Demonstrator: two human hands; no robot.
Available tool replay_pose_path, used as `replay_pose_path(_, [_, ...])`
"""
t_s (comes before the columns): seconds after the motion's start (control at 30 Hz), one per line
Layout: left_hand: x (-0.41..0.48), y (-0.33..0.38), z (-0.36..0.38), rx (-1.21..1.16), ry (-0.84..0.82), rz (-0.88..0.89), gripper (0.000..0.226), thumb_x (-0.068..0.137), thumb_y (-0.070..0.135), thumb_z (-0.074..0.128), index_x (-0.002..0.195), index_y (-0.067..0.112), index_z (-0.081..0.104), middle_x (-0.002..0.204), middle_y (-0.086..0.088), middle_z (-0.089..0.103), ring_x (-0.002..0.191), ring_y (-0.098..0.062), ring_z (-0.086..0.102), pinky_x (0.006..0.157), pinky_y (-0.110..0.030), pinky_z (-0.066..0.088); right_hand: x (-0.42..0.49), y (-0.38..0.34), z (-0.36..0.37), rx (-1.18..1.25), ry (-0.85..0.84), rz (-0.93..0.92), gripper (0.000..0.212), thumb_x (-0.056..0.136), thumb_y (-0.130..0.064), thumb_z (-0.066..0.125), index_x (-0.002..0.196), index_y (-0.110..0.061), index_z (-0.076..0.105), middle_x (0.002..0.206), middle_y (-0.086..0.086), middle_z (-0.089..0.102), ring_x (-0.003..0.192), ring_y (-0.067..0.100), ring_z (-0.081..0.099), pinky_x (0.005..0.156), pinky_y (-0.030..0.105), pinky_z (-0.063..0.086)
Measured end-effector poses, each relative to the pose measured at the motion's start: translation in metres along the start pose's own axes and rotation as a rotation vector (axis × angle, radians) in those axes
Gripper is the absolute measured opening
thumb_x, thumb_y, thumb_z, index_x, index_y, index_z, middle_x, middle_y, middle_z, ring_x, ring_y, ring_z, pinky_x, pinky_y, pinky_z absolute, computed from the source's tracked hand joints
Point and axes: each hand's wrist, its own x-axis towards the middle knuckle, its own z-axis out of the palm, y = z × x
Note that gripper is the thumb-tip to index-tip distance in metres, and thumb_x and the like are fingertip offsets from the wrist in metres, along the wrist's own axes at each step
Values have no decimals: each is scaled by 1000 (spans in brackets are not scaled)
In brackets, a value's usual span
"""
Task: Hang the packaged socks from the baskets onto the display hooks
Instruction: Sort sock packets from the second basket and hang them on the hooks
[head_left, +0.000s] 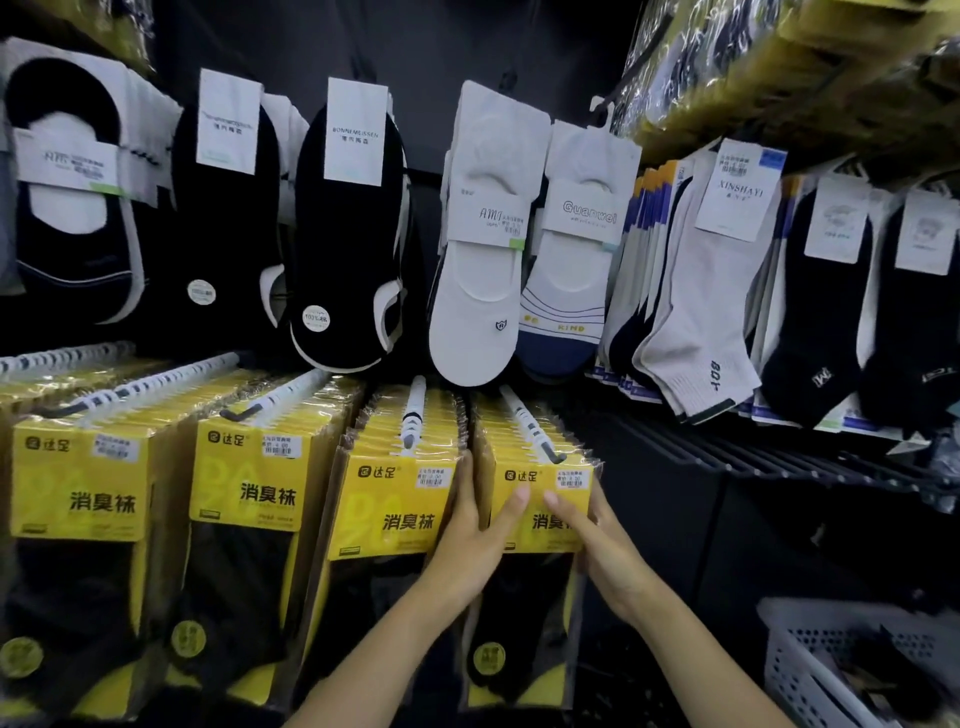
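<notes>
Several rows of yellow-labelled sock packs hang on display hooks across the lower rack. The rightmost row (537, 470) hangs on a hook (535, 431) with a dark tip. My left hand (475, 540) grips that row's left side, fingers tucked between it and the neighbouring row (397, 499), thumb across the front pack. My right hand (597, 540) grips the right side, thumb on the yellow label. Both hands hold the front packs of this row together.
Black and white loose socks (478, 249) hang on the rack above. More socks (696, 291) hang at the right over empty black hooks (753, 457). A white perforated basket (841, 665) stands at the lower right. Yellow packs hang overhead at the upper right.
</notes>
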Motion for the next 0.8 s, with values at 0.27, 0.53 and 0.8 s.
replay_pose_path(0.27, [-2,4,4,37,37,25,96,69,80,40,146,47,-7,158,18,-1,146,-9,5,119,-43,13,-8,-1,5,5,13,1,67,72,-47,76,132,-37,47,125,-8,65,115,10,61,97,32,47])
replay_pose_path(0.53, [-46,19,17,-18,179,152,82,84,53,53,150,38,8,154,20,13,141,-1,14,115,-26,17,-38,-15,13,-83,200,-12,88,72,-45,72,147,-34,28,140,-19,47,127,-5,44,102,21,39])
replay_pose_path(0.8, [-98,30,-34,82,371,374,40,87,49,50,126,46,43,122,26,50,111,10,48,87,-8,41,-75,-24,46,-228,404,-135,25,88,-29,65,111,-30,58,116,-9,57,108,4,56,85,14,44])
